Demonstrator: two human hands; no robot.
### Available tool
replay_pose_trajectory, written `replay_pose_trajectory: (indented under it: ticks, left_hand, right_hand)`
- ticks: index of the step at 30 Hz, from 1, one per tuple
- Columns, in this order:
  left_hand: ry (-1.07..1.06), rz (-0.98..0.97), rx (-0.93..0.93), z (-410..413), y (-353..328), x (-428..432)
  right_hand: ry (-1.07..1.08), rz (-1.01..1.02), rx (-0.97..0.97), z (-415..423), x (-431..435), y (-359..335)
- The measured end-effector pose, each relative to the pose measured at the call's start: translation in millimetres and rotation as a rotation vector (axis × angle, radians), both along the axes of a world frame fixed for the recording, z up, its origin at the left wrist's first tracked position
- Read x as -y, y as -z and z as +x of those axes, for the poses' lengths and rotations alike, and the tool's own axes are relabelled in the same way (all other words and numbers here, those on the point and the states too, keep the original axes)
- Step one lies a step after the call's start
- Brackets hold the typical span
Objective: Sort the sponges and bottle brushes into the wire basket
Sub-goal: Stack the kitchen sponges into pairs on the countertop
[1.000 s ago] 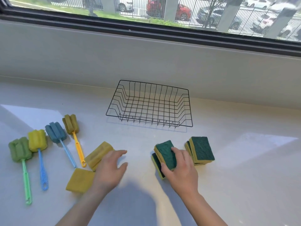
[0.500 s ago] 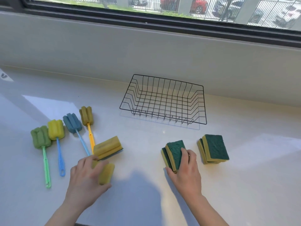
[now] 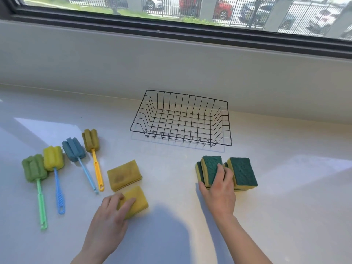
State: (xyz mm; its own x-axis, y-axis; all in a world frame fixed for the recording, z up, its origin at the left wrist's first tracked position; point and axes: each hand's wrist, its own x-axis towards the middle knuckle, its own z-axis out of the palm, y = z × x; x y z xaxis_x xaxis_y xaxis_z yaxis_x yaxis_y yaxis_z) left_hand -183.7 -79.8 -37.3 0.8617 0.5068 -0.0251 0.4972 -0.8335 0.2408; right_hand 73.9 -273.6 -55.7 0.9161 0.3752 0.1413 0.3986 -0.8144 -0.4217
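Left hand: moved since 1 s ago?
Yes. The left hand pulled back toward the person: its fingers, earlier level with the orange-handled bottle brush handle, now lie past its tip, on the near yellow sponge.

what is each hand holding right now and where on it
Left hand grips the yellow sponge by its near-left corner; right hand pinches the green-topped sponge at its near end. Neither is clearly lifted.
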Motion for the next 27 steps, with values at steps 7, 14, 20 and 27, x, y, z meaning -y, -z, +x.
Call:
replay_pose_trajectory:
  ticks: [7, 14, 20, 27]
  left_hand:
    - [0.051, 0.065, 0.045, 14, 4, 17]
    - [0.034, 0.079, 0.024, 32, 3, 24]
    - [-0.308, -0.391, 0.063, 56, -10, 34]
    - [-0.581, -1.463, 0.341, 89, -32, 48]
  right_hand:
    - [0.022, -0.004, 0.041, -4, 2, -1]
    - [-0.056, -0.015, 0.232, -22, 9, -13]
    - [-0.357, 0.271, 0.021, -58, 3, -25]
    - [-0.156, 0.549, -1.061, -75, -34, -28]
